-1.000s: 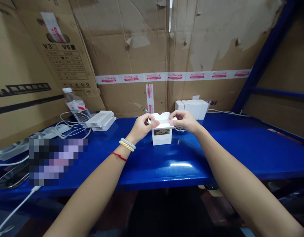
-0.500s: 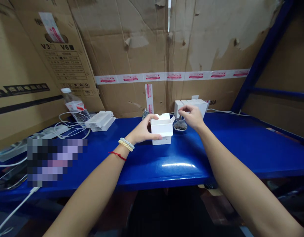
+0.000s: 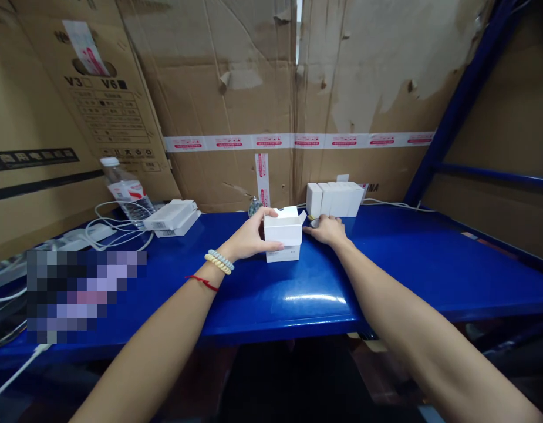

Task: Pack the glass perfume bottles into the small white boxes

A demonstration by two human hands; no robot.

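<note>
My left hand [image 3: 253, 232] grips a small white box [image 3: 283, 234] from its left side, thumb across the front and fingers behind. The box stands upright on the blue table with its top flaps raised. Just right of the box, my right hand [image 3: 327, 229] is closed low over a small glass bottle [image 3: 314, 222]. Only a little of this bottle shows past the fingers; the palm covers the remainder. Behind my left hand stands another small glass bottle [image 3: 253, 206], partly hidden.
A row of white boxes [image 3: 335, 200] stands at the back of the blue table [image 3: 412, 258]. On the left are more white boxes [image 3: 173, 218], a water bottle [image 3: 128, 194], loose white cables [image 3: 95, 232] and a blurred-out item [image 3: 86, 294]. Cardboard [image 3: 236, 100] walls the back.
My right hand has come down from the neck of the glass bottle and now covers most of it. My left hand keeps its hold on the box. The whole view has shifted slightly.
</note>
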